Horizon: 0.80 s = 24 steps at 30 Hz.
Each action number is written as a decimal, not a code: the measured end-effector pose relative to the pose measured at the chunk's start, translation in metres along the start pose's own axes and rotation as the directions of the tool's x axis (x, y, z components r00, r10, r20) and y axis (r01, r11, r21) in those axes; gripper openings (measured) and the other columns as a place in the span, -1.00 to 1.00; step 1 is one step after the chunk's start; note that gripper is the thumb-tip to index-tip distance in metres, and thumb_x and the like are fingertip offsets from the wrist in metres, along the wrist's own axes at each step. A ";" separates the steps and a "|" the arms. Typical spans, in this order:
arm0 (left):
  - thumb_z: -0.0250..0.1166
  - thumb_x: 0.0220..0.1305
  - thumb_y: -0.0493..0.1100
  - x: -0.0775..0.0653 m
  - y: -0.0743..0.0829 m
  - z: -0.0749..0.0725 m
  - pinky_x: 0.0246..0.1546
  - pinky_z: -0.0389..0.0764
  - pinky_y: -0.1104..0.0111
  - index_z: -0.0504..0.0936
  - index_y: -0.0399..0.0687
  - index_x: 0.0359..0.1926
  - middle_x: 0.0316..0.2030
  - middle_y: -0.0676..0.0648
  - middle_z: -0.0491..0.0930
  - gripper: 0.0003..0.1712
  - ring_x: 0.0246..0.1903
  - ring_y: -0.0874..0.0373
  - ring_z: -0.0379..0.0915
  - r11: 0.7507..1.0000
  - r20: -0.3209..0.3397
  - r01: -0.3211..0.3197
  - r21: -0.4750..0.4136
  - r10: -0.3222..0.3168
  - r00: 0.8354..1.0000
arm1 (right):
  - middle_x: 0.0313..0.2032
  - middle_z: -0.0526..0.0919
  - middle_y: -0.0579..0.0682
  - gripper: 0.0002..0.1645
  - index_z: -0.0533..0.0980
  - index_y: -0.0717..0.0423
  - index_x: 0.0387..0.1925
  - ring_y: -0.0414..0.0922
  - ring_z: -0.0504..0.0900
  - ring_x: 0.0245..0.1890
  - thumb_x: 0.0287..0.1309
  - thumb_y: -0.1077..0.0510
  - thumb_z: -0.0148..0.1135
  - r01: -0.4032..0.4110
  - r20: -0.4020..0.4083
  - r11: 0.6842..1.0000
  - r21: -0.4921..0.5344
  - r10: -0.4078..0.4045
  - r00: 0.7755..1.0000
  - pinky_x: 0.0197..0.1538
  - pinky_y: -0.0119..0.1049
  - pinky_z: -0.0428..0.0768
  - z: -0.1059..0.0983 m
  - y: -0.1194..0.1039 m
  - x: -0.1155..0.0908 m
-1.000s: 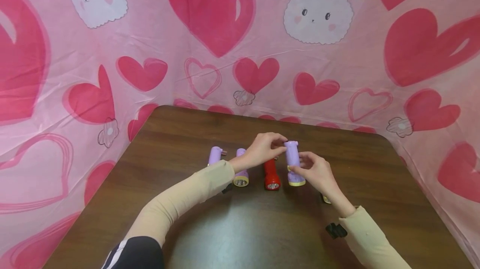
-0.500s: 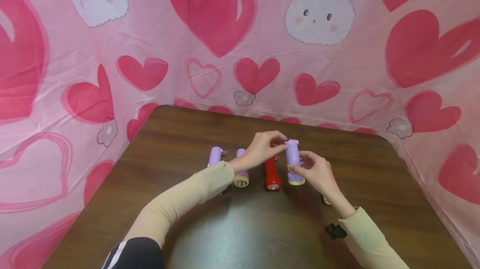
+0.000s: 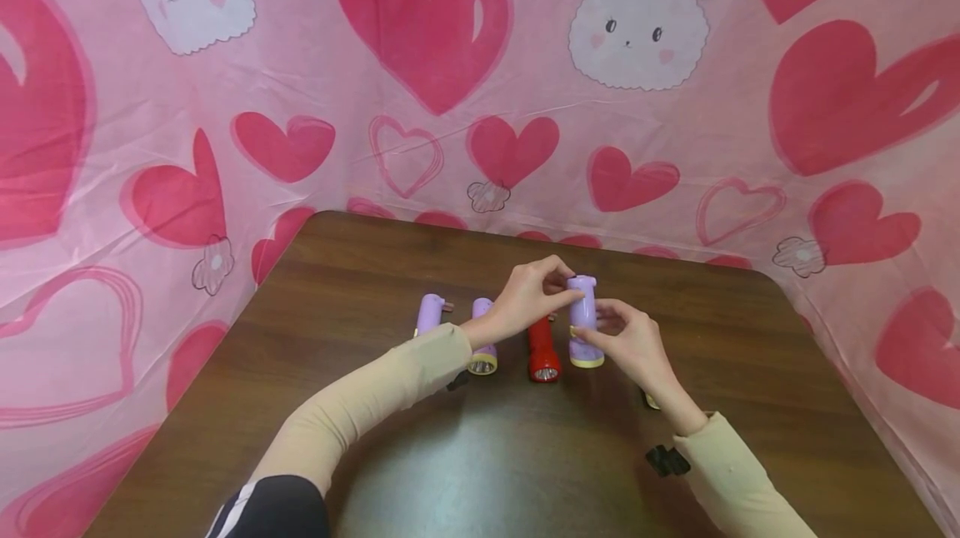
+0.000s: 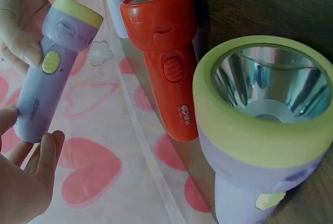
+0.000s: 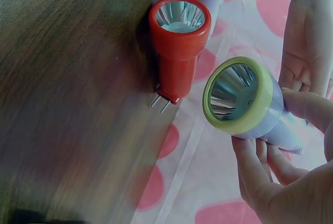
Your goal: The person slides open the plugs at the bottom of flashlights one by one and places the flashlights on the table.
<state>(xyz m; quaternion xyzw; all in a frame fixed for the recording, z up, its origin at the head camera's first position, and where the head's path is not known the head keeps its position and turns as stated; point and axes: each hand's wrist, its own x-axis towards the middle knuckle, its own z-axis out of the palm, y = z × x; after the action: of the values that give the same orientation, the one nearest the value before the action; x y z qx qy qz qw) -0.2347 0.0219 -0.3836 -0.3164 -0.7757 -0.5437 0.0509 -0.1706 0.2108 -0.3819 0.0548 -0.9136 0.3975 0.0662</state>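
Note:
Both hands hold one purple flashlight (image 3: 583, 313) with a yellow rim, its lamp end toward me. My left hand (image 3: 534, 296) pinches its tail end between thumb and fingers. Around the body near the head, my right hand (image 3: 636, 344) grips with thumb and fingers. The left wrist view shows the right thumb beside the yellow switch (image 4: 51, 62). In the right wrist view the reflector (image 5: 234, 92) faces the camera. Just left of it lies a red flashlight (image 3: 543, 359) on the table, with metal plug prongs (image 5: 161, 103) sticking out at its tail.
Two more purple flashlights, one at the far left (image 3: 430, 313) and one partly behind the left wrist (image 3: 483, 361), lie on the brown table (image 3: 465, 471). A yellow-rimmed end (image 3: 652, 401) peeks out beside the right wrist. A pink heart-print cloth (image 3: 420, 155) stands behind the table.
Both hands and the held purple flashlight have shifted slightly up and, most recently, a little left. The grips look the same, and the other flashlights stay put.

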 end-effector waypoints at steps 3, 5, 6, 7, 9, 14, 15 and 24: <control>0.42 0.20 -0.19 0.000 0.000 0.000 -0.45 0.67 0.55 0.59 -0.21 -0.13 -0.16 -0.19 0.74 -0.72 -0.22 0.04 0.75 1.000 -0.006 -0.001 -0.003 0.001 1.000 | -0.14 0.75 0.24 -0.45 0.58 0.25 0.03 0.08 0.76 -0.16 0.05 0.04 0.50 -0.002 0.001 1.000 0.000 0.002 1.000 -0.08 -0.16 0.73 0.001 -0.001 0.000; 0.42 0.21 -0.19 0.000 0.001 -0.001 -0.46 0.67 0.55 0.58 -0.21 -0.14 -0.16 -0.19 0.73 -0.73 -0.21 0.04 0.75 1.000 -0.003 0.002 -0.006 -0.002 1.000 | -0.13 0.75 0.24 -0.44 0.59 0.25 0.03 0.08 0.76 -0.15 0.05 0.04 0.50 -0.004 0.002 1.000 -0.002 0.004 1.000 -0.07 -0.12 0.72 0.001 -0.002 -0.001; 0.42 0.21 -0.19 0.000 0.001 -0.001 -0.46 0.67 0.54 0.58 -0.22 -0.14 -0.15 -0.19 0.73 -0.74 -0.21 0.04 0.75 1.000 0.000 0.004 -0.006 -0.004 1.000 | -0.13 0.75 0.24 -0.44 0.58 0.25 0.03 0.09 0.76 -0.15 0.05 0.03 0.50 -0.006 0.003 1.000 -0.003 0.006 1.000 -0.06 -0.10 0.72 0.001 -0.003 -0.001; 0.41 0.22 -0.20 0.000 0.001 -0.001 -0.45 0.67 0.55 0.58 -0.22 -0.14 -0.15 -0.19 0.73 -0.74 -0.20 0.04 0.75 1.000 0.003 0.005 -0.007 -0.005 1.000 | -0.13 0.75 0.24 -0.44 0.58 0.25 0.04 0.09 0.76 -0.14 0.05 0.03 0.50 -0.008 0.003 1.000 -0.004 0.008 1.000 -0.06 -0.09 0.72 0.001 -0.003 -0.001; 0.40 0.23 -0.20 0.000 0.001 -0.001 -0.45 0.67 0.55 0.58 -0.22 -0.14 -0.14 -0.19 0.72 -0.75 -0.19 0.04 0.75 1.000 0.008 0.006 -0.001 -0.006 1.000 | -0.13 0.75 0.25 -0.43 0.58 0.25 0.04 0.10 0.76 -0.13 0.05 0.03 0.49 -0.011 0.006 1.000 -0.006 0.011 1.000 -0.05 -0.07 0.71 0.002 -0.004 -0.001; 0.39 0.25 -0.19 0.001 0.001 -0.001 -0.39 0.66 0.58 0.59 -0.21 -0.17 -0.16 -0.18 0.72 -0.78 -0.18 0.05 0.74 1.000 0.009 -0.004 0.031 0.004 1.000 | -0.13 0.75 0.24 -0.44 0.58 0.24 0.04 0.11 0.77 -0.13 0.05 0.04 0.49 -0.010 0.009 1.000 -0.015 0.011 1.000 -0.06 -0.06 0.71 0.002 -0.003 0.000; 0.39 0.24 -0.19 0.002 0.001 -0.001 -0.37 0.66 0.59 0.60 -0.21 -0.18 -0.17 -0.17 0.72 -0.79 -0.18 0.05 0.74 0.999 0.007 -0.008 0.042 0.008 1.000 | -0.13 0.75 0.24 -0.45 0.58 0.23 0.04 0.11 0.77 -0.13 0.05 0.03 0.49 -0.008 0.010 1.000 -0.017 0.009 1.000 -0.06 -0.05 0.71 0.002 -0.003 0.000; 0.41 0.22 -0.19 0.005 0.000 -0.005 -0.09 0.71 0.44 0.66 -0.19 -0.17 -0.18 -0.15 0.73 -0.79 -0.15 0.04 0.74 0.995 0.021 -0.028 0.093 0.026 0.999 | -0.17 0.77 0.21 -0.48 0.61 0.20 0.01 0.09 0.77 -0.16 0.03 0.06 0.51 0.053 -0.001 0.998 -0.040 -0.053 0.999 -0.13 -0.16 0.69 0.003 -0.002 0.001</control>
<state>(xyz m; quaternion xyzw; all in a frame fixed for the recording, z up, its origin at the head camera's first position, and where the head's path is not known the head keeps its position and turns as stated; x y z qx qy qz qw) -0.2402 0.0197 -0.3795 -0.3293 -0.7963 -0.5032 0.0653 -0.1713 0.2078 -0.3823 0.0772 -0.9195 0.3774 0.0785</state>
